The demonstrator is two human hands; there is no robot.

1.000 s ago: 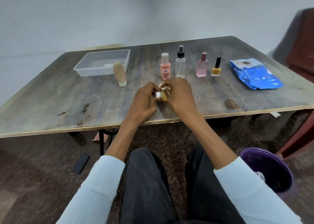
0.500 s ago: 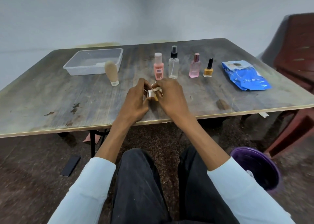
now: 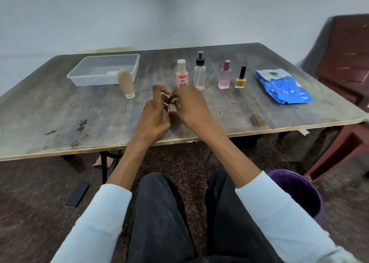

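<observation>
My left hand [image 3: 154,115] and my right hand [image 3: 192,108] meet over the middle of the wooden table [image 3: 60,111]. Between their curled fingers sits a small object [image 3: 171,106], mostly hidden and blurred, and both hands pinch it. Behind the hands stands a row of bottles: a peach bottle [image 3: 182,74], a clear spray bottle [image 3: 199,71], a pink perfume bottle [image 3: 225,75] and a yellow nail polish bottle [image 3: 240,78].
A clear plastic tray [image 3: 103,70] sits at the back left with a beige tube [image 3: 126,83] standing before it. A blue packet [image 3: 283,87] lies at the right. A purple bin [image 3: 297,191], a phone [image 3: 77,195] on the floor, and a red chair [image 3: 347,63] surround the table.
The small white and yellow object seen between my fingers earlier is now mostly covered by them. My hands stay together over the same spot; the camera has shifted.
</observation>
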